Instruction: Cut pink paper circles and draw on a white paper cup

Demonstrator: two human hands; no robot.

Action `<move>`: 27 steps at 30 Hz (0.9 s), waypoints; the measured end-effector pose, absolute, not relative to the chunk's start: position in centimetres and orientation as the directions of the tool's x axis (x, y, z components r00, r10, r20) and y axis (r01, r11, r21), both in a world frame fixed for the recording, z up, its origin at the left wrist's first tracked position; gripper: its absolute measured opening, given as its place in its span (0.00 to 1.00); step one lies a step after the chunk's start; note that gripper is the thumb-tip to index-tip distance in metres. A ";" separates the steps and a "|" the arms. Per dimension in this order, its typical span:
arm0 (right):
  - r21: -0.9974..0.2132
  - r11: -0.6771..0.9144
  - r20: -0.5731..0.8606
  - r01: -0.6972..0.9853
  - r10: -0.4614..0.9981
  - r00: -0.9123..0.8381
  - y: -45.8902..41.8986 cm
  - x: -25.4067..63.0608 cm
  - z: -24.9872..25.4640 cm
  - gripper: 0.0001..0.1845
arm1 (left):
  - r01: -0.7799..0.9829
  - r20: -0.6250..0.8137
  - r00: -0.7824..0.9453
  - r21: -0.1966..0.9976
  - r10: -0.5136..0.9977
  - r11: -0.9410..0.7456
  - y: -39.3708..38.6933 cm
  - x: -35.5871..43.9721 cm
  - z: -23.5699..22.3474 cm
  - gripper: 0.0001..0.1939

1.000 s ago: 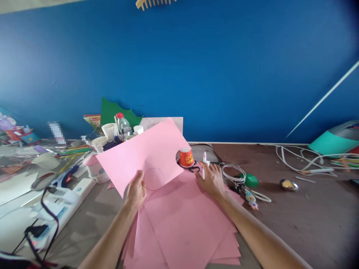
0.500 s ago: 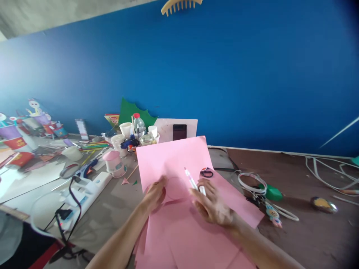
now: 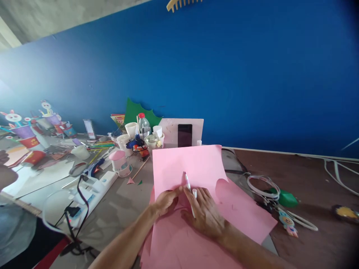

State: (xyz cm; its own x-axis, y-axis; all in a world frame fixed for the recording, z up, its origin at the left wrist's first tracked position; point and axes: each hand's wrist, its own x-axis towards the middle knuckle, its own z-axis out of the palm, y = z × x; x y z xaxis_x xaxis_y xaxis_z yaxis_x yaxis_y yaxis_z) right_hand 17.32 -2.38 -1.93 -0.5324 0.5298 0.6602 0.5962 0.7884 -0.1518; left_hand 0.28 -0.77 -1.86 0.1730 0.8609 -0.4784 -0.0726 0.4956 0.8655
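My left hand point(image 3: 168, 201) has its fingers closed at a sheet of pink paper point(image 3: 193, 158), thumb and fingertips at the paper near the middle. Close beside it, my right hand point(image 3: 206, 213) holds a white marker point(image 3: 187, 181) with a dark reddish tip pointing up and away. A small white cap-like piece point(image 3: 194, 192) shows by the right fingers. The right fingers also rest against the pink paper. More pink sheets point(image 3: 244, 209) lie under and to the right, one edge curved. My hands hide the middle of the paper.
A power strip point(image 3: 98, 192) with cables, a pink-topped paper cup point(image 3: 119, 162) and a bottle point(image 3: 144, 127) stand left. A phone point(image 3: 185, 135) leans behind. White cable point(image 3: 263, 186) and a keychain figure point(image 3: 287, 223) lie right. Another person's hand point(image 3: 6, 170) shows far left.
My hands have come together over the paper, the right moving left with the marker. The top sheet has shifted, covering the dark ring-shaped object, and the circle on it no longer shows.
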 end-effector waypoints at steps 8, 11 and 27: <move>-0.070 0.775 0.826 0.629 0.398 -0.398 -1.6 19.4 -1.2 0.20 | -0.009 -0.465 0.185 0.880 0.866 0.475 -0.8 0.1 -2.5 0.31; -0.070 0.734 0.856 0.675 0.392 -0.337 -1.3 20.1 -0.9 0.19 | 0.002 -0.404 0.148 0.913 0.902 0.409 -0.9 0.4 -1.4 0.32; -0.313 0.776 0.824 0.548 0.509 -0.250 -0.4 21.1 -1.6 0.22 | 0.061 0.029 -0.493 0.998 0.869 0.002 0.8 -1.1 -1.0 0.21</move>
State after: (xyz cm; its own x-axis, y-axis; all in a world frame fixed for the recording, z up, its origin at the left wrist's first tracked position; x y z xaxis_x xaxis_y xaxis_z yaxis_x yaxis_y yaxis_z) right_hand 21.07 -0.39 -1.56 -0.2496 0.5092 0.8237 0.5480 0.7755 -0.3133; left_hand -1.08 0.82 -0.95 -0.4933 0.8694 0.0287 0.0611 0.0017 0.9981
